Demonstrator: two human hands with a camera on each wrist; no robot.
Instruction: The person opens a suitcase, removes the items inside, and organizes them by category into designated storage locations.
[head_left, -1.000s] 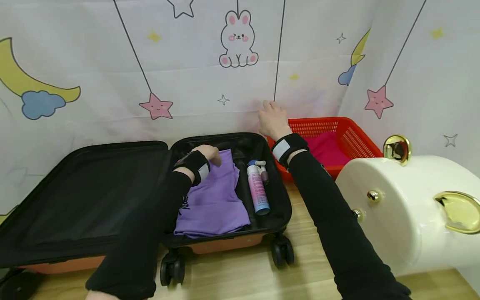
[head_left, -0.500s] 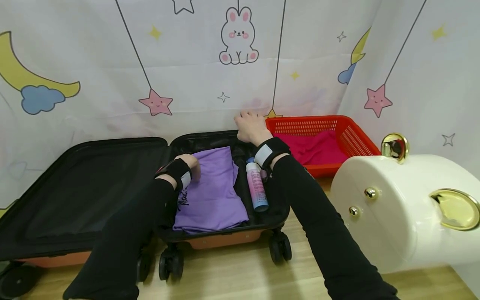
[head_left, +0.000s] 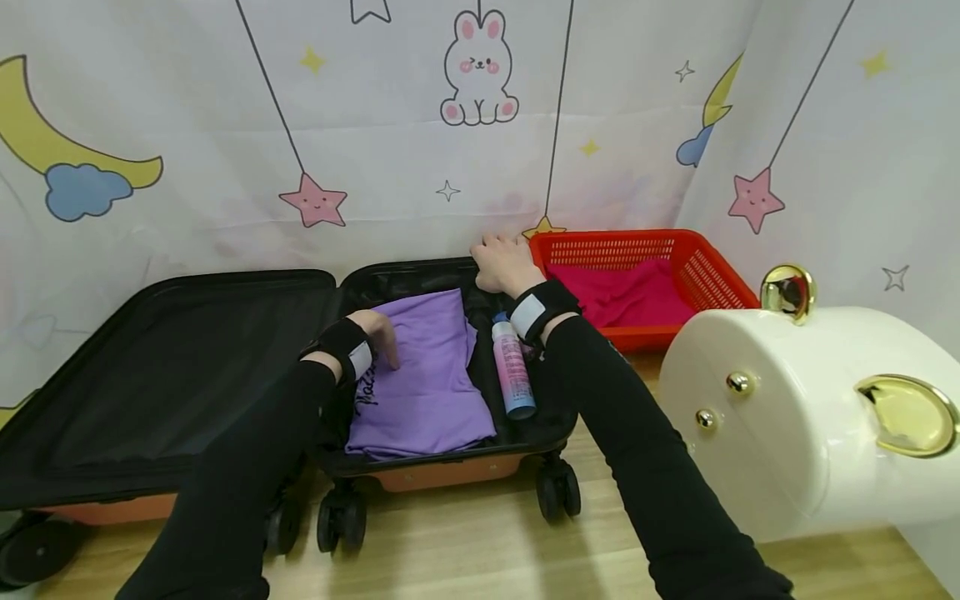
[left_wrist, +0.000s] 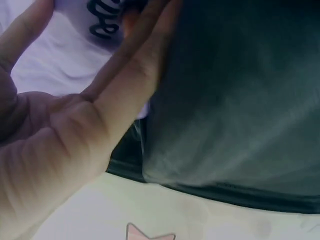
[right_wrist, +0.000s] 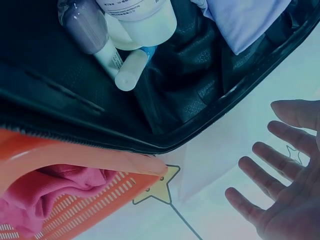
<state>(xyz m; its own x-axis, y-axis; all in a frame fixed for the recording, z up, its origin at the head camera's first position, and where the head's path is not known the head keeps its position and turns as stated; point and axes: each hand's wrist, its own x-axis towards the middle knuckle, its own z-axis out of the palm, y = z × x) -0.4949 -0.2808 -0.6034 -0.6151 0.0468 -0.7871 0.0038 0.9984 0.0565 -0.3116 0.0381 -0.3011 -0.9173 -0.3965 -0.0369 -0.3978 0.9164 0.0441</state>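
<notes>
Both arms are covered by long black sleeves. A black strap with a pale grey-white rectangular patch is worn at each wrist. The left hand [head_left: 377, 332] and right hand [head_left: 504, 260] are left bare; no rings are seen.

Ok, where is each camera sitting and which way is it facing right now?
Head: worn high, facing forward and down at the open suitcase and red basket; shows both sleeves, left hand and right hand.
Left wrist: looks along the left palm at the purple shirt.
Right wrist: looks past open fingers at the bottles.
Head and right wrist share the basket.
</notes>
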